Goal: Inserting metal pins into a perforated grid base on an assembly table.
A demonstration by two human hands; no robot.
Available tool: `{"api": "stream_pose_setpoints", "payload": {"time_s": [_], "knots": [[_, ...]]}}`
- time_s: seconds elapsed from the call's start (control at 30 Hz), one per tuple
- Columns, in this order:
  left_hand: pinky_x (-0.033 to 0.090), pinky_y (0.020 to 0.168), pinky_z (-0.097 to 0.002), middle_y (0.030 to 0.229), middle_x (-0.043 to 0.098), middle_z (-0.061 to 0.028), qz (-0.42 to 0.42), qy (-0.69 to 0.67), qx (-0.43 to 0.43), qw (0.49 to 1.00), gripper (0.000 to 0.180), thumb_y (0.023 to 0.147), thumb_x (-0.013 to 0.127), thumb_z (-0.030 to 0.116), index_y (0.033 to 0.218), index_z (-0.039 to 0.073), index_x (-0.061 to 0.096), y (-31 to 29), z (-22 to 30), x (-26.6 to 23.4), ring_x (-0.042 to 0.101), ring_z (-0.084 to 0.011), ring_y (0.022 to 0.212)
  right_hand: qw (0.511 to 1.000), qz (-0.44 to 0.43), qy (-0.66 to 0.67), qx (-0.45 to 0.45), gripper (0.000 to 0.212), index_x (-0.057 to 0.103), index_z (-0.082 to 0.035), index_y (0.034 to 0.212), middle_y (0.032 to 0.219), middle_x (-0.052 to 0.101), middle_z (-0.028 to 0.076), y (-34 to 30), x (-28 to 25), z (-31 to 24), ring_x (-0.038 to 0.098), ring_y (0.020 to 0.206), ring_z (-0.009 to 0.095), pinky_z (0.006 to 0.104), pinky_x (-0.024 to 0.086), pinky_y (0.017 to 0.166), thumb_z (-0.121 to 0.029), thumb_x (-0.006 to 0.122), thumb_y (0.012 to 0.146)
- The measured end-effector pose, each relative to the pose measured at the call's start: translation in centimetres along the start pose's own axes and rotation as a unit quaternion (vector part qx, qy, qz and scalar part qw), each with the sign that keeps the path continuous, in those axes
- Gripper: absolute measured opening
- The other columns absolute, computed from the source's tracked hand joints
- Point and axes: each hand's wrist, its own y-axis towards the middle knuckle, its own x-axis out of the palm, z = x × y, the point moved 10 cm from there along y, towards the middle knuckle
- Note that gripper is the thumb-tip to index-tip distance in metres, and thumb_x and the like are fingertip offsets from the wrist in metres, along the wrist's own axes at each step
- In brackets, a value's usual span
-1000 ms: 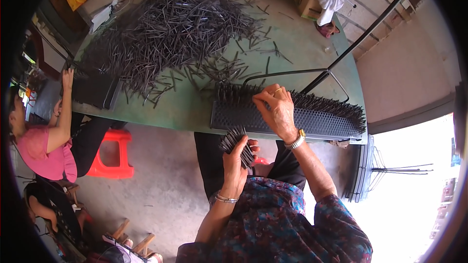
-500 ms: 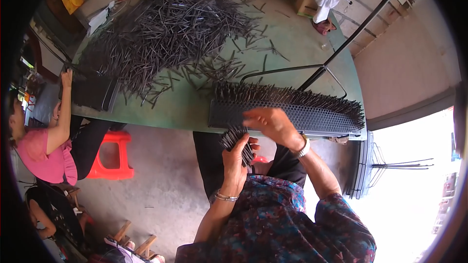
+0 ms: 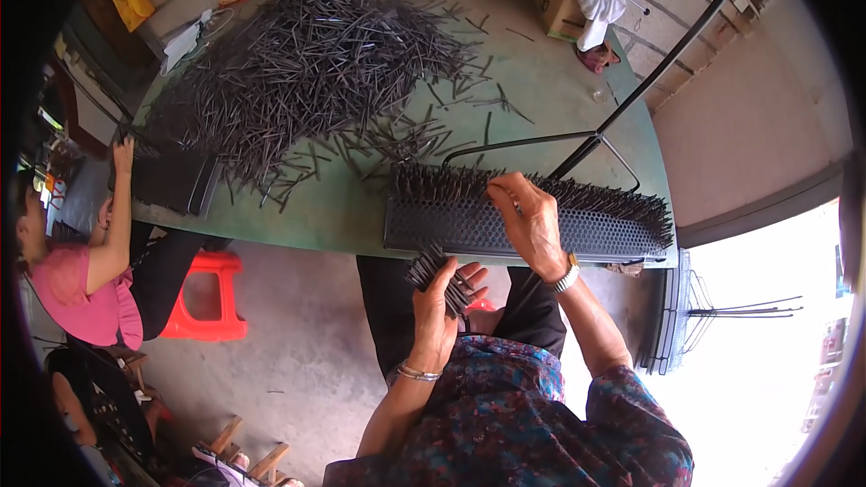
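My left hand grips a bundle of short dark strips, held just off the table's near edge with the fingertips partly spread. My right hand is over a long black perforated board, thumb and fingers pinched together beside the dark strips standing in its far rows. Whatever lies between those fingertips is too small to make out. The near rows of holes are bare. A black rod with a forked end reaches from behind the board toward the upper right.
A large heap of dark strips covers the left of the green table. A carton and a white bag stand at the back right. To the left sits a co-worker near a red stool.
My right hand has moved right and forward, from above the bundle to the standing strips on the board, and its fingers have pinched together. My left hand stays nearly still with the bundle.
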Motion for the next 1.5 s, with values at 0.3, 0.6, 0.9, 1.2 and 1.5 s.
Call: {"api": "stream_pose_setpoints", "payload": {"time_s": [0.3,0.6,0.9,1.2,1.5], "knots": [[0.053,0.089,-0.049,0.098,0.064,-0.0169,-0.015,-0.03,-0.026,0.999,0.033,0.094,0.059,0.021,0.122,0.004,0.054,-0.1,-1.2,0.4,0.065,-0.0326,0.098,0.996,0.05,-0.016,-0.065,0.009,0.06,0.0,0.095,0.08,0.064,0.014,1.6,0.9,1.2,0.064,0.067,0.023,0.0307,0.049,0.059,-0.003,0.062,0.087],[0.058,0.073,-0.0422,0.086,0.065,-0.0103,-0.002,0.014,-0.014,1.0,0.021,0.093,0.061,0.02,0.107,0.005,0.062,-0.3,-1.3,0.0,0.064,-0.0206,0.077,0.996,0.017,-0.022,-0.088,0.011,0.062,-0.002,0.093,0.077,0.061,0.013,1.8,0.8,1.3,0.06,0.067,0.027,0.0341,0.047,0.061,-0.006,0.066,0.084],[0.049,0.055,-0.029,0.075,0.061,-0.0058,-0.011,0.049,0.021,0.999,0.017,0.094,0.06,0.02,0.102,0.005,0.06,-0.4,-0.6,0.2,0.057,-0.0139,0.062,0.959,0.06,-0.202,-0.187,0.018,0.071,-0.011,0.093,0.087,0.056,0.003,0.8,1.1,-0.8,0.054,0.078,0.022,0.0344,0.044,0.067,-0.012,0.074,0.076],[0.047,0.053,-0.0283,0.073,0.06,-0.0064,-0.007,0.042,0.027,0.999,0.012,0.092,0.062,0.018,0.091,0.007,0.056,-0.8,0.0,1.4,0.057,-0.0143,0.06,0.962,0.027,-0.181,-0.203,0.016,0.071,-0.011,0.091,0.089,0.057,0.003,0.1,1.3,-1.5,0.054,0.077,0.02,0.0342,0.043,0.068,-0.011,0.074,0.076],[0.05,0.051,-0.0297,0.073,0.063,-0.0097,-0.013,0.029,0.032,0.999,0.013,0.091,0.064,0.015,0.09,0.003,0.059,-0.4,-0.2,1.0,0.058,-0.0159,0.057,0.966,0.077,-0.179,-0.171,0.018,0.069,-0.012,0.095,0.084,0.057,0.005,0.5,1.2,-0.8,0.053,0.077,0.024,0.0361,0.042,0.068,-0.013,0.072,0.077]]}}
